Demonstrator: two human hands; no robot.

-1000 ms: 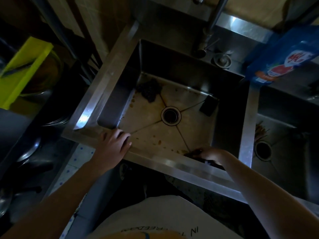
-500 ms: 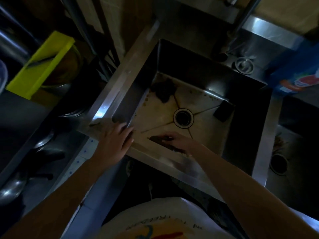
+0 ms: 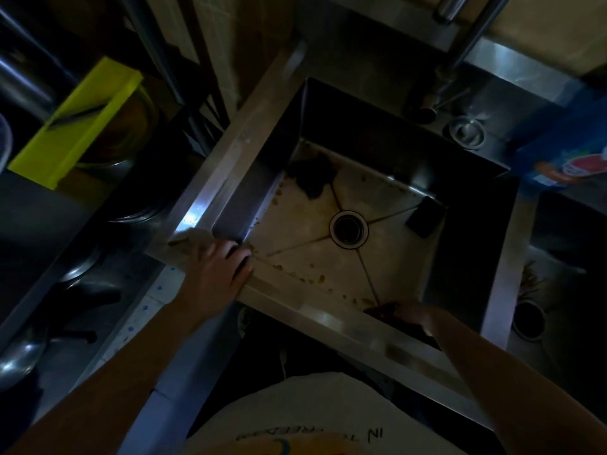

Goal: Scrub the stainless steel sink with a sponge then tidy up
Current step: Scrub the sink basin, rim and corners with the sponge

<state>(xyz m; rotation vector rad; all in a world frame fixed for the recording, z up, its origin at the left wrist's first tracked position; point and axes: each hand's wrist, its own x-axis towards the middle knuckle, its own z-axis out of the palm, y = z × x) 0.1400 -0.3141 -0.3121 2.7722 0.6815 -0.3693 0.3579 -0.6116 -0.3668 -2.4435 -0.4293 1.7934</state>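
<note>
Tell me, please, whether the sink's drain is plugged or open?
Open: the drain shows a dark empty hole inside its ring, and no water stands on the stained sink floor.

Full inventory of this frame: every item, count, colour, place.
sink: 1, stainless steel, centre; floor stained brown
drain: 1, dark, middle of the sink floor
scrubber wad: 1, dark, far-left corner of the floor
block: 1, black, right edge of the floor
faucet: 1, steel, behind the sink
round metal fitting: 1, steel, on the deck by the faucet
detergent pack: 1, blue, upper right
second basin: 1, steel, right
cutting board: 1, yellow-green, left
left hand: on the near-left rim
right hand: at the near wall, on a dark sponge
</note>
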